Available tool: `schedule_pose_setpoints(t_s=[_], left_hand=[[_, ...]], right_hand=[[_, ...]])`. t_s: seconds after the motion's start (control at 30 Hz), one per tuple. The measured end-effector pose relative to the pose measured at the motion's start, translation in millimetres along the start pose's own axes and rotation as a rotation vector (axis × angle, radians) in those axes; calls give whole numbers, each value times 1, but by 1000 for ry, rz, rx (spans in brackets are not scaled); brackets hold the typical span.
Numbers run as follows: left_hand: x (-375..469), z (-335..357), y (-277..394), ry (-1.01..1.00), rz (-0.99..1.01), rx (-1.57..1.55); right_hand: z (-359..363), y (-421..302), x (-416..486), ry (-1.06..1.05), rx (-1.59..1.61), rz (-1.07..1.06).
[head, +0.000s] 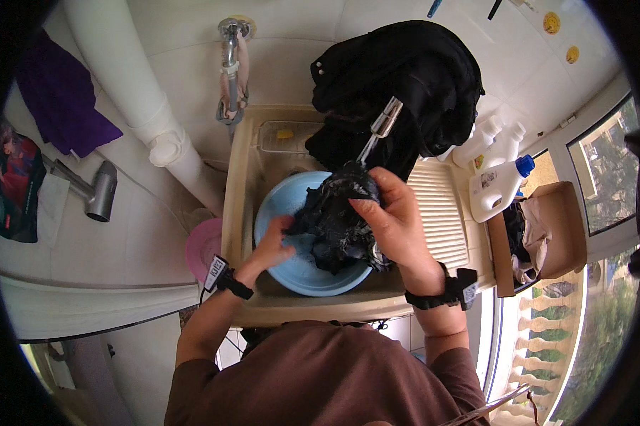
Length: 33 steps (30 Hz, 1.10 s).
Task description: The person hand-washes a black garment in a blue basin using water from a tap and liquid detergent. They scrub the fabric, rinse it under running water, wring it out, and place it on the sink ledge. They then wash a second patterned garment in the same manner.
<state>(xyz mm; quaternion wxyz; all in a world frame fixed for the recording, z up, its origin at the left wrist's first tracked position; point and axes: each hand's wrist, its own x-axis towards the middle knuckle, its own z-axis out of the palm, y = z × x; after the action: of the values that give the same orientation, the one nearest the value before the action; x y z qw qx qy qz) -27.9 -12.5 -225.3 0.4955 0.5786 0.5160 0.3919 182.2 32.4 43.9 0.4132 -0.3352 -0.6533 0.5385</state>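
My right hand [397, 218] grips a wet black cloth garment [341, 213] with streaks of white suds, thumb on top. The garment hangs bunched over a light blue plastic basin [277, 277] holding some sudsy water. From a chrome faucet spout [386, 118], water runs down onto the upper part of the garment. My left hand [271, 245] is over the basin's left side, thumb and fingers apart. Its slightly blurred fingertips are at the garment's left edge; nothing shows between them. The basin stands in a beige laundry sink [235, 213].
Black clothing [400, 69] is heaped over the sink's back, behind the spout. A ribbed washboard [437, 213] lies to the right, beside a white detergent bottle [493, 189] and a cardboard box [560, 234] with cloth. A pink basin [203, 247] and a white pipe [139, 80] are left.
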Motion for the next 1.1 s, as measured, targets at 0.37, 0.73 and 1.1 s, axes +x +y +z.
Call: schedule_pose_setpoints(t_s=[0.37,0.73,1.1], left_hand=[[-6,30,14,8,-272,-260],[-5,43,31,198,-679,-950],[14,3,43,-89,-582,-889]], right_hand=[[-26,14,11,61,-493,-80],[39,221,-88,-223,-738,286],[0,192,-55,-254,-363,324]])
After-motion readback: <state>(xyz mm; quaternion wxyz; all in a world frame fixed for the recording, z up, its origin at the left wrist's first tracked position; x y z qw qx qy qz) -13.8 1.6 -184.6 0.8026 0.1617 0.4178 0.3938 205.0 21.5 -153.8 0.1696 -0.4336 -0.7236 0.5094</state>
